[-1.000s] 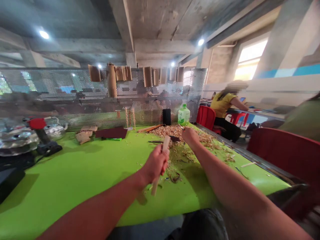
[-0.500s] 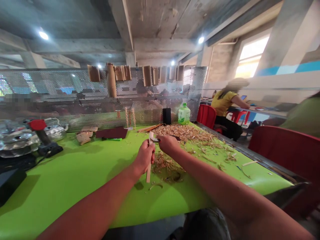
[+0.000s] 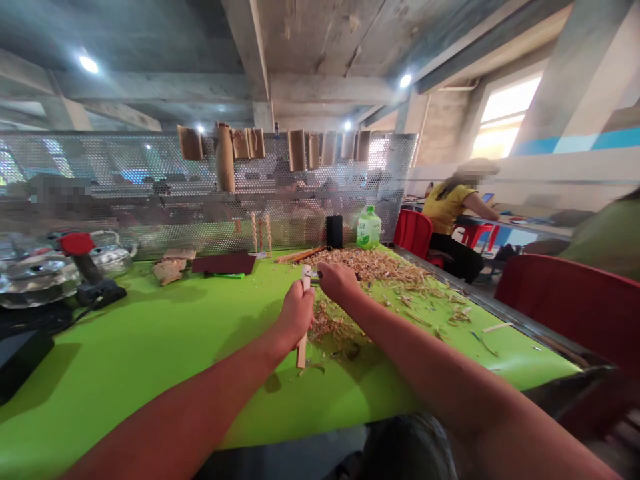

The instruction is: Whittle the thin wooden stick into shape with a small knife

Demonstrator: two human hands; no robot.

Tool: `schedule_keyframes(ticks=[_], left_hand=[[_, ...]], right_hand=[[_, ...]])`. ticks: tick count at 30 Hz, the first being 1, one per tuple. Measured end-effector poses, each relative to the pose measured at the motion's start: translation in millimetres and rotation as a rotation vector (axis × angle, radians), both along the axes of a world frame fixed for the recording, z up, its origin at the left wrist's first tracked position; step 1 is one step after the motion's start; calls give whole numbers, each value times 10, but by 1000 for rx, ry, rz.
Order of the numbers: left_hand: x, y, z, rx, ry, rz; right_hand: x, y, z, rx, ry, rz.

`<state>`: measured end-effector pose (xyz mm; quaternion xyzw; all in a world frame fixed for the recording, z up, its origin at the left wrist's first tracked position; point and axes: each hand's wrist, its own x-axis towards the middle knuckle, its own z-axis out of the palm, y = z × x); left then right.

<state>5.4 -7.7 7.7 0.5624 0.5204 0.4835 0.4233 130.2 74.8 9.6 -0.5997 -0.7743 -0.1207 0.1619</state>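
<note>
My left hand [image 3: 297,313] is closed around a pale wooden stick [image 3: 302,350], held nearly upright over the green table [image 3: 150,347]. My right hand [image 3: 337,280] is closed on a small knife [image 3: 313,273] whose blade meets the stick's top end. Both hands sit close together above a heap of wood shavings [image 3: 370,267]. A few curled shavings lie on the green surface just below the stick.
A perforated metal screen [image 3: 150,193] with hanging cardboard pieces backs the table. A green bottle [image 3: 368,229], a black cup [image 3: 334,231], a dark sheet [image 3: 223,264] and a red-topped tool [image 3: 85,267] stand on it. Red chairs [image 3: 575,300] and a seated person in yellow [image 3: 450,207] are at right.
My right hand came back from the shavings pile to the stick's top with the knife. My left hand brought the stick more upright and slightly farther away.
</note>
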Motion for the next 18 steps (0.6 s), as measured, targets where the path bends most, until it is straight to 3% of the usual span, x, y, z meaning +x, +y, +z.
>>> schedule_keyframes(ticks=[6,9,12,15,18], left_hand=[[45,-57,-10,-18,40,-30],[160,-251,-95,89,35,-224],[204,-325,-141,13,-28,-422],[100,-184,-118,-37,-126,-326],[-43,-2,-85,-12,-224,-243]], right_hand=[[124,183,-14,-24,78,-48],[530,366,-6,-172,251,-310],[901,507,-16,-159,404,-446],[866,536,-49,-77,512,-341],[516,433,-95,-73,823,22]])
